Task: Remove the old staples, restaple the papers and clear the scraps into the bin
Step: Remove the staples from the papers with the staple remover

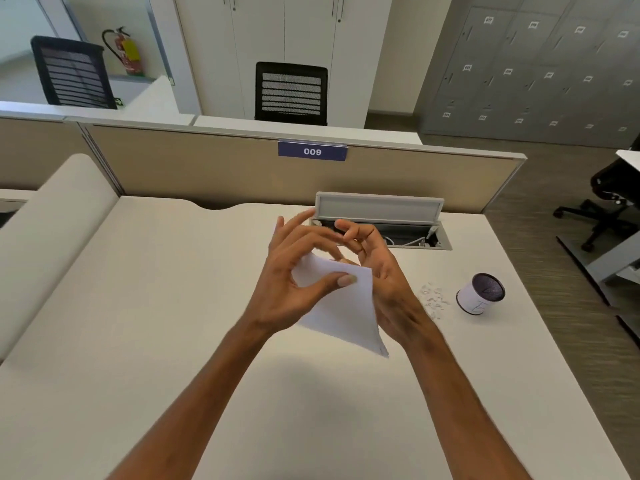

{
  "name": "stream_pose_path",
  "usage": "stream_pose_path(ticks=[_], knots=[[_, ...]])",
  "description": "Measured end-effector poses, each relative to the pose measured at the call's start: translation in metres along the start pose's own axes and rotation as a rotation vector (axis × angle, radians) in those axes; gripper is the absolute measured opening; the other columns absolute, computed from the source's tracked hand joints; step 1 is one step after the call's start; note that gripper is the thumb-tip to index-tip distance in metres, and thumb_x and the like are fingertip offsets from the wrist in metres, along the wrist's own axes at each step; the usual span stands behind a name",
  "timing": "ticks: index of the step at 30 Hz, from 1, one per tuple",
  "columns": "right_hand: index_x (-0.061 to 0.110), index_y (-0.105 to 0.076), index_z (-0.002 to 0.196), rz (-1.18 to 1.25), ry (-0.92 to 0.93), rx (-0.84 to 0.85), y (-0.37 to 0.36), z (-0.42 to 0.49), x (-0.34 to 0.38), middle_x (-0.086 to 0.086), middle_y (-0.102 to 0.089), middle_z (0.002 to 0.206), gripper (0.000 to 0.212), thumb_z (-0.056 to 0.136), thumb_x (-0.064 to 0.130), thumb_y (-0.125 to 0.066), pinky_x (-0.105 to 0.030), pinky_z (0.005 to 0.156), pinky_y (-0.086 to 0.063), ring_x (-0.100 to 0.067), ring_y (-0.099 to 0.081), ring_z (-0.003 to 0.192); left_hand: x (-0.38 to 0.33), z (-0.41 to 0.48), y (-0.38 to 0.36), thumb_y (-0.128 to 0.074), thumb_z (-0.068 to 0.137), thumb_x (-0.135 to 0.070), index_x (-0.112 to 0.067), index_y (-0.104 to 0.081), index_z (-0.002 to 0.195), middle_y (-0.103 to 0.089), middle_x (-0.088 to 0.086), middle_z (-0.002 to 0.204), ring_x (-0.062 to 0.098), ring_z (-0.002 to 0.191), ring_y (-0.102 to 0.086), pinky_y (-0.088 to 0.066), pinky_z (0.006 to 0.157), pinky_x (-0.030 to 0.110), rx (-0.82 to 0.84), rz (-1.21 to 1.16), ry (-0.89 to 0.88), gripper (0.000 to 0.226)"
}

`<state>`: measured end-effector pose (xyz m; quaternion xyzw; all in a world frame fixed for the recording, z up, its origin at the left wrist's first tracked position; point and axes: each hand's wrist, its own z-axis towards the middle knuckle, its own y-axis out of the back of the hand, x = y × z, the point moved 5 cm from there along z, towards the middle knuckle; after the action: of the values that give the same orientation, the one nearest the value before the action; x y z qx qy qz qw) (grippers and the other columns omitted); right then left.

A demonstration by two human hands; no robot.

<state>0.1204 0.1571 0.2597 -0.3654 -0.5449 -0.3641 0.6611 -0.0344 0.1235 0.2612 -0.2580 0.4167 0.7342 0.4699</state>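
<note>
Papers (341,306), lifted above mid-counter (138,306): left hand (294,282) pinches the top corner, right hand (374,268) curls behind it, picking, staple unseen; best held taut and worked gently; scraps (433,299) lie right, beside the bin (479,294).

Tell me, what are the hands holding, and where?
The left hand pinches a white stack of paper sheets near its top corner; the right hand works at that corner behind it.

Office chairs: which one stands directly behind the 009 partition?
The black mesh-backed chair before the white cabinets; another mesh-backed chair stands far left, the wheeled chair far right.
</note>
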Motion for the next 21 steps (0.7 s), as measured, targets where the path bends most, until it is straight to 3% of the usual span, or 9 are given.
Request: stream_pose_path(ticks=[1,3,5,7,9,11,13,17,21], knots=[[0.035,-0.057,0.121,-0.02,-0.034,-0.021,0.003,-0.002,-0.003,0.005,-0.063,0.142,0.06,0.078,0.069,-0.082,-0.044,0.099,-0.062,-0.027,-0.066,0.129,0.002,-0.001,0.0,-0.08,0.09,-0.052,-0.039,-0.073,0.11,-0.075,-0.011,0.134,0.012,0.15,-0.053,-0.02,0.137,0.056,-0.018,0.025,0.023,0.025],[0.025,-0.056,0.117,-0.066,-0.08,-0.035,0.007,-0.006,-0.005,0.0,-0.071,0.116,0.04,0.091,0.049,-0.074,-0.04,0.08,-0.067,-0.029,-0.075,0.1,0.01,-0.002,0.001,-0.078,0.087,-0.061,-0.045,-0.073,0.102,-0.076,-0.017,0.119,0.001,0.13,-0.062,-0.038,0.129,0.048,-0.034,0.038,0.13,0.023],[0.022,-0.058,0.112,-0.095,-0.146,-0.058,0.009,-0.011,-0.005,0.003,-0.075,0.098,0.024,0.1,0.041,-0.062,-0.032,0.07,-0.065,-0.023,-0.076,0.081,0.016,-0.003,0.001,-0.076,0.083,-0.069,-0.052,-0.072,0.095,-0.072,-0.024,0.109,-0.001,0.112,-0.063,-0.051,0.102,0.028,-0.003,0.025,0.253,0.021],[0.024,-0.062,0.112,-0.059,-0.257,-0.113,0.009,-0.017,-0.008,0.004,-0.078,0.092,0.032,0.1,0.053,-0.057,-0.027,0.068,-0.064,-0.021,-0.076,0.077,0.019,-0.004,0.0,-0.079,0.081,-0.069,-0.05,-0.076,0.091,-0.073,-0.016,0.103,0.001,0.103,-0.062,-0.045,0.084,0.013,0.032,0.005,0.318,0.022],[0.027,-0.066,0.12,0.0,-0.33,-0.151,0.011,-0.022,-0.012,-0.003,-0.079,0.104,0.048,0.092,0.061,-0.046,-0.032,0.078,-0.067,-0.026,-0.078,0.09,0.021,-0.005,0.0,-0.082,0.082,-0.064,-0.041,-0.083,0.093,-0.076,-0.007,0.102,0.004,0.098,-0.063,-0.043,0.078,0.006,0.046,-0.046,0.358,0.025],[0.026,-0.068,0.127,0.014,-0.303,-0.163,0.013,-0.024,-0.009,-0.003,-0.079,0.116,0.055,0.095,0.063,-0.043,-0.039,0.091,-0.066,-0.029,-0.077,0.108,0.022,-0.008,0.0,-0.084,0.086,-0.056,-0.032,-0.087,0.098,-0.077,-0.005,0.102,0.008,0.095,-0.066,-0.047,0.076,0.008,0.062,-0.113,0.406,0.027],[0.021,-0.069,0.126,-0.027,-0.266,-0.177,0.016,-0.026,-0.006,-0.001,-0.078,0.118,0.05,0.099,0.058,-0.048,-0.041,0.095,-0.065,-0.03,-0.075,0.114,0.024,-0.011,-0.002,-0.085,0.091,-0.048,-0.028,-0.088,0.101,-0.079,-0.01,0.1,0.012,0.095,-0.07,-0.054,0.076,0.015,0.086,-0.169,0.447,0.023],[0.011,-0.069,0.109,-0.106,-0.218,-0.196,0.025,-0.029,-0.009,-0.005,-0.074,0.105,0.016,0.107,0.025,-0.062,-0.04,0.086,-0.066,-0.035,-0.075,0.105,0.022,-0.017,-0.004,-0.081,0.095,-0.041,-0.022,-0.087,0.103,-0.082,-0.006,0.102,0.022,0.095,-0.077,-0.062,0.081,0.031,0.094,-0.292,0.533,0.022],[0.008,-0.07,0.103,-0.117,-0.193,-0.215,0.024,-0.03,-0.003,-0.002,-0.075,0.097,0.012,0.105,0.019,-0.066,-0.037,0.079,-0.063,-0.028,-0.076,0.096,0.017,-0.021,-0.003,-0.079,0.1,-0.041,-0.02,-0.087,0.1,-0.083,0.002,0.1,0.021,0.091,-0.077,-0.059,0.084,0.036,0.106,-0.381,0.556,0.022]])
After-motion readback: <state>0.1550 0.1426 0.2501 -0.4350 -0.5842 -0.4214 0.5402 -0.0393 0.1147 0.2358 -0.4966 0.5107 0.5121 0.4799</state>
